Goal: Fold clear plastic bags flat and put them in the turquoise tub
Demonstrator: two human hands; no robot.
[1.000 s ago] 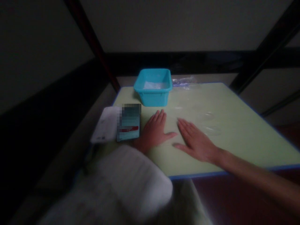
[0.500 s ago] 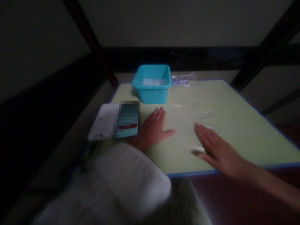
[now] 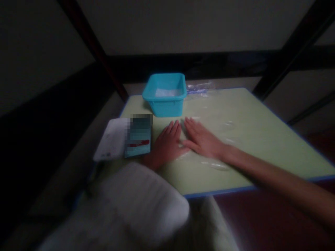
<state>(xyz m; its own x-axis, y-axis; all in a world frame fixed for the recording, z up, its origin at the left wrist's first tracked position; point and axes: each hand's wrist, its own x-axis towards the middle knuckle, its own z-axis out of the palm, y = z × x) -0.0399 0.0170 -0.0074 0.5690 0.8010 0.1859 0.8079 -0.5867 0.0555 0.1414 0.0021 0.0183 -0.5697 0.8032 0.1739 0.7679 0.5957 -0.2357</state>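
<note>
My left hand [image 3: 169, 142] lies flat on a clear plastic sheet [image 3: 222, 165] spread over the pale green tabletop [image 3: 264, 139]. Its fingers point away from me and it holds nothing. Close beside it on the right, my right hand [image 3: 202, 137] also rests flat on the plastic, palm down. The two thumbs almost meet; I cannot tell whether they touch. Wrinkles and glints show in the plastic around the right hand. The sheet's outer edges are hard to make out.
Beyond my hands stands a turquoise plastic basket [image 3: 167, 108] with something white [image 3: 167, 92] inside. Crumpled clear plastic [image 3: 200, 89] lies behind it on the right. Left of my hands are a teal book [image 3: 140, 130] with a red pen-like item [image 3: 138, 143] and a white flat item [image 3: 111, 139].
My right hand has slid left and away from me across the plastic, up beside the left hand. The left hand stays in its place. The view has shifted slightly.
</note>
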